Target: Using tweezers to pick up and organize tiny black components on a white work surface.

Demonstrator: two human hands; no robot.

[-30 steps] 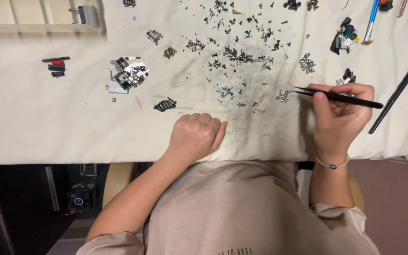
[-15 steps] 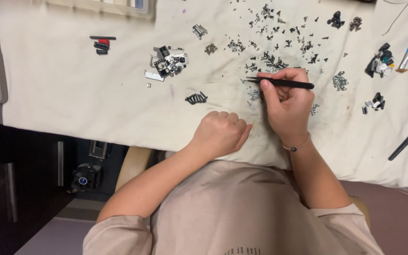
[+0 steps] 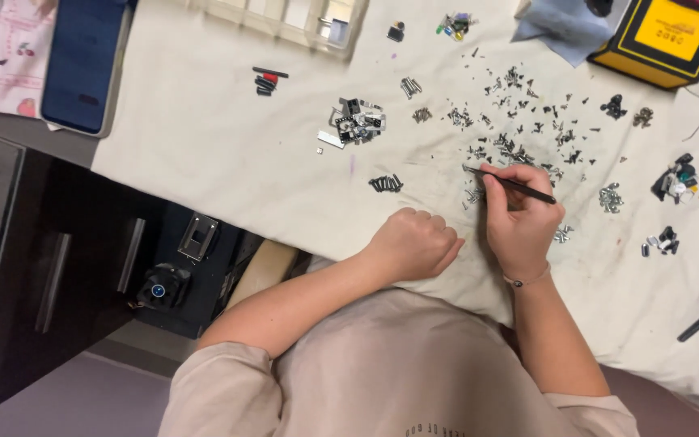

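Right hand [image 3: 523, 222] pinches thin black tweezers [image 3: 511, 184], tips down among tiny dark screws [image 3: 519, 150] scattered on the cream cloth [image 3: 228, 170]. Left hand [image 3: 414, 243] rests curled, holding nothing. Screws look light, hard and slippery; grip one at its middle.

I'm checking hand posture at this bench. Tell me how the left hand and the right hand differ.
The left hand is curled into a loose fist, holding nothing; the right hand pinches black tweezers in its fingers. The left hand rests on bare cloth; the right hand sits among the scattered small metal parts. Both lie on the cloth.
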